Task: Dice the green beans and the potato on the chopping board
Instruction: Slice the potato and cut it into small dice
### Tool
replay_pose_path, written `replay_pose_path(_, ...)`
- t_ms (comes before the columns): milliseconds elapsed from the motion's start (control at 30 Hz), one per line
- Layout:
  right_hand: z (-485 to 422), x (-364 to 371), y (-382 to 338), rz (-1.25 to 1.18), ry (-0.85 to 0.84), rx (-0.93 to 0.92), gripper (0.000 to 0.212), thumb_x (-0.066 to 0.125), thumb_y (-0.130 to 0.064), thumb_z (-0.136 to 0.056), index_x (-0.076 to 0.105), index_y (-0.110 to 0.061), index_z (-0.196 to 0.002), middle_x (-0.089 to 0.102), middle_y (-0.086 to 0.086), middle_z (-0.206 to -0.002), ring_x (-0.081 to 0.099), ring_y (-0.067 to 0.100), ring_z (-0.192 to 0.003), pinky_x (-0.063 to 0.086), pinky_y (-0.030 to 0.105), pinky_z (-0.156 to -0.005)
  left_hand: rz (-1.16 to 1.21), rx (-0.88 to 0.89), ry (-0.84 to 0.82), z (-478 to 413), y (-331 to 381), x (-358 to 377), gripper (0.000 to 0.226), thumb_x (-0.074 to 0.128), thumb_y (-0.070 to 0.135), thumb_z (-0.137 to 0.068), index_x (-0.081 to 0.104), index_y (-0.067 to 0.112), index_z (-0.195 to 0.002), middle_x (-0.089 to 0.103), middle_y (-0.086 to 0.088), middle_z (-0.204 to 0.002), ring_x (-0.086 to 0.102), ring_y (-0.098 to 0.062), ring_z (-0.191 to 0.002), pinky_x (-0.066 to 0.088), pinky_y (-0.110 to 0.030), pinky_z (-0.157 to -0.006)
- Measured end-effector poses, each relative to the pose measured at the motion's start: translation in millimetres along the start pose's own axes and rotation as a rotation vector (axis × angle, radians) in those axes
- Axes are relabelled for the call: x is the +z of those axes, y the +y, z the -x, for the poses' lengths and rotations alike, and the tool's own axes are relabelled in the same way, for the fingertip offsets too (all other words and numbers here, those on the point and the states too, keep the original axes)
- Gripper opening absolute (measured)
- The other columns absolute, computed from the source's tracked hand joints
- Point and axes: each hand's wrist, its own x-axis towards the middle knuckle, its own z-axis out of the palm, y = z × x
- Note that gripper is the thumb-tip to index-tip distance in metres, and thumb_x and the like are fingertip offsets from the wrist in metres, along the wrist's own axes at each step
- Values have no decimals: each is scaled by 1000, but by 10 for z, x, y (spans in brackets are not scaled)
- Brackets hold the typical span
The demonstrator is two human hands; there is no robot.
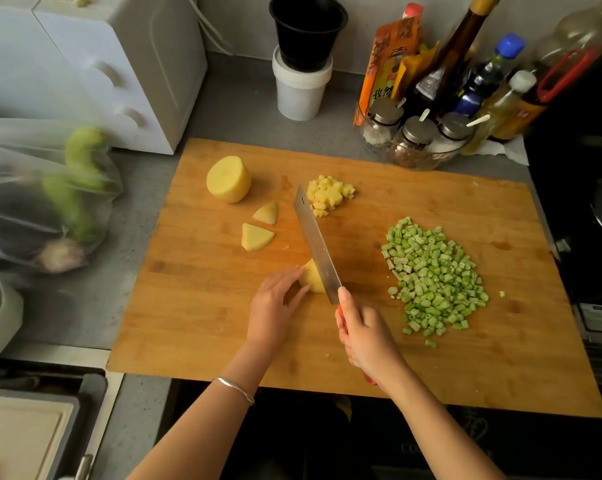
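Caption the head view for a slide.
Left hand steadies a potato piece; right hand holds the cleaver against it.

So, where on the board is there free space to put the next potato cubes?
Bare board lies near-left, beside the left hand, and far right, between the diced beans and the spice jars. The middle is crowded: knife, potato cubes, wedges.

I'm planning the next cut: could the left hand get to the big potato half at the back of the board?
Probably yes. The left hand holds a potato piece beside the cleaver; the potato half sits on the same side of the blade, only two small wedges lying between.
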Motion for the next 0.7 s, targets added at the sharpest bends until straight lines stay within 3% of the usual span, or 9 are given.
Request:
replay_pose_path(200, -22, 32, -47, 31, 11, 4, 55, 32, -58, -98, 43, -17, -63, 37, -7, -41, 33, 5, -36, 26, 22, -46, -183, 182, -61, 69, -52, -2, 42, 50, 37, -90, 66, 10, -117, 65, -5, -121, 61, -23, -112, 55, -33, -86)
replay_pose_path(700, -36, 140, -113, 178, 62, 27, 55, 28, -59, -97, 42, -24, -56, 41, -7, -41, 39, 11, -44, 29, 26, -49, -197, 159, -70, 64, -28, -34, 36, 50, 32, -91, 69, 11, -113, 68, -2, -116, 61, -18, -113, 51, -27, -86)
